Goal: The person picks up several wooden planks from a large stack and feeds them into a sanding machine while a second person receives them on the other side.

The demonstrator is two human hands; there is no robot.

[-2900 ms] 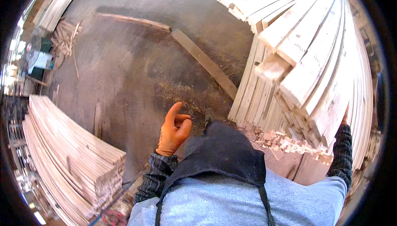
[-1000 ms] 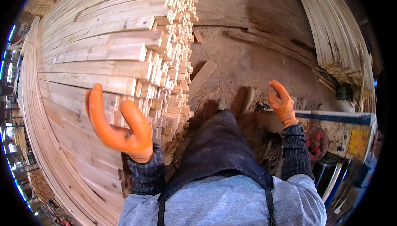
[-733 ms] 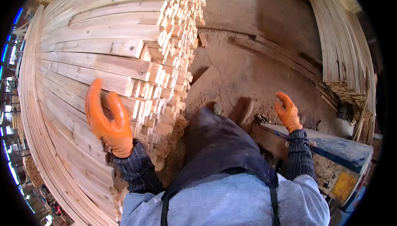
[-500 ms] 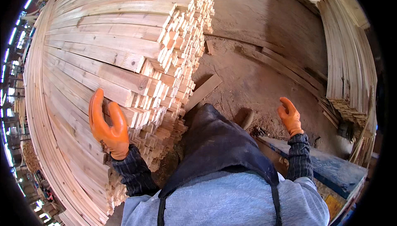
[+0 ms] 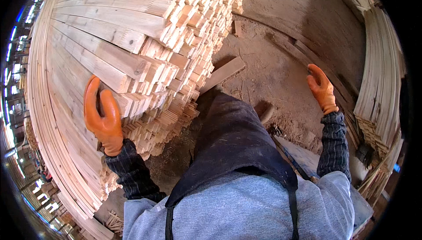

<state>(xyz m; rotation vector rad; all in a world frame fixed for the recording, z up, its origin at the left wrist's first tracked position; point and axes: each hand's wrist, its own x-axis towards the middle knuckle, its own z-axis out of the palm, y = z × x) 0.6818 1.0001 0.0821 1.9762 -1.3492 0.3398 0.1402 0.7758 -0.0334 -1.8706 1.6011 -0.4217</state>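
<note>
My left hand [image 5: 103, 117], in an orange glove, is at the near end of a large stack of pale wooden boards [image 5: 94, 40]. Its fingers point away from me, with a gap between thumb and fingers and nothing visible between them. Just right of it are the cut ends of several boards [image 5: 136, 101]; whether the glove touches them I cannot tell. Out to the right, my right hand [image 5: 323, 90], gloved the same way, hangs over the dusty floor [image 5: 268, 71]. Its fingers are loosely bent, apart from the thumb, and hold nothing I can see.
A second stack of boards [image 5: 378, 82] stands at the far right. A short plank [image 5: 224, 73] lies on the floor by the large stack, and long timbers [image 5: 312, 62] run along the floor at right. Beside my right forearm is a grey-blue flat surface [image 5: 299, 152].
My right hand has moved outward and farther ahead. My left hand stays by the board ends, shifted slightly left and forward in the picture. The view has moved a little too.
</note>
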